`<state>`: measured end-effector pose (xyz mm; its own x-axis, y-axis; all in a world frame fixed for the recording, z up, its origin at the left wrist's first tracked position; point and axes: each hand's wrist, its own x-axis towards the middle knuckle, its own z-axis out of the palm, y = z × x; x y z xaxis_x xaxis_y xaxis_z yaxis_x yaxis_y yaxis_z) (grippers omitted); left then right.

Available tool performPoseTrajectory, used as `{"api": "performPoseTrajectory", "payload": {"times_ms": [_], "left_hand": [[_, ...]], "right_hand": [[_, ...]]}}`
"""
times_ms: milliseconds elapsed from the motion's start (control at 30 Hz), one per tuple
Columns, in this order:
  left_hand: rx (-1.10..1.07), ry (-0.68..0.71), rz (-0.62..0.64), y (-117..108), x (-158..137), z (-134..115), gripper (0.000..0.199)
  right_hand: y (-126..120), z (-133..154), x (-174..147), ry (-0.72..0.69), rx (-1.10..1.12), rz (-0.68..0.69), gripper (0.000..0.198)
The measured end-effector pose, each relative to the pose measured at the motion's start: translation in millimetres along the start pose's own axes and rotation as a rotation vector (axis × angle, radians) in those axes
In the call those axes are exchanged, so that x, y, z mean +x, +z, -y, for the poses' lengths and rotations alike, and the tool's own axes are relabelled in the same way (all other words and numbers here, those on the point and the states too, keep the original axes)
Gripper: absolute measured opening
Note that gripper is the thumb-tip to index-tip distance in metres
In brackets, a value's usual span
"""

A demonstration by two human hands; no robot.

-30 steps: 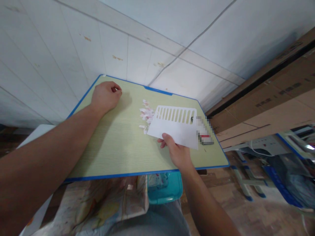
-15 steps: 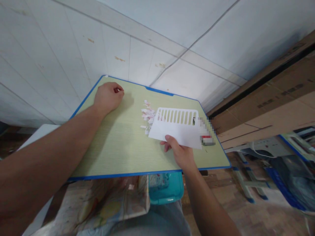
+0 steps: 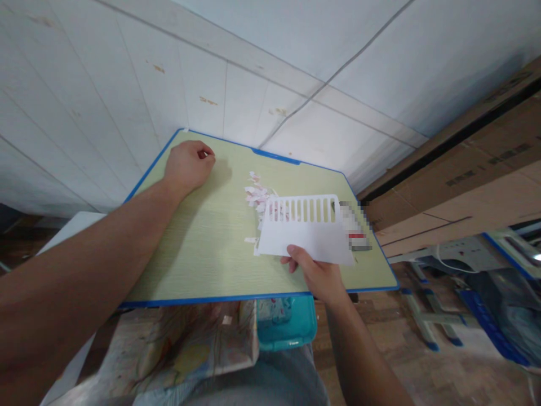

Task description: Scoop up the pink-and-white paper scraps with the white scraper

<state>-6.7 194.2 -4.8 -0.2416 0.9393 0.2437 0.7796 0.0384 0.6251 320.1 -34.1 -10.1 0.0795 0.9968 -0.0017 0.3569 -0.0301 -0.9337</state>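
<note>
My right hand point(image 3: 316, 275) grips the near edge of a thin white slotted sheet point(image 3: 305, 241), its thumb on top and fingers beneath. A row of long slots runs along the sheet's far side. Torn pinkish-white paper scraps point(image 3: 256, 195) lie by its left edge, and some show through the slots. At the far left of the table, my left hand point(image 3: 189, 163) rests with its fingers curled to a pinch; whether anything is in it is hidden.
The pale green tabletop point(image 3: 198, 248) has a blue rim and backs onto a white panelled wall point(image 3: 203, 79). A blurred-out item point(image 3: 355, 225) lies to the right. A teal bin point(image 3: 291, 338) hangs below the front edge. Cardboard boxes point(image 3: 473, 180) stand at the right.
My right hand has drawn the slotted sheet slightly toward me. Some scraps at its left edge now lie nearer me. My left hand has stayed in place.
</note>
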Motion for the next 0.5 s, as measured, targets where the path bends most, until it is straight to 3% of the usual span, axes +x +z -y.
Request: {"api": "performPoseTrajectory", "payload": {"times_ms": [233,500], "left_hand": [[0.005,0.032,-0.008,-0.1,1.6,2.2,0.038],[0.024,0.003,0.015,-2.6,-0.4,-2.6,0.043]], "right_hand": [[-22.6,-3.5,-15.6,-0.016,0.069,-0.053,0.039],[-20.0,-7.0,-17.1,-0.023,0.086,-0.093,0.039]]}}
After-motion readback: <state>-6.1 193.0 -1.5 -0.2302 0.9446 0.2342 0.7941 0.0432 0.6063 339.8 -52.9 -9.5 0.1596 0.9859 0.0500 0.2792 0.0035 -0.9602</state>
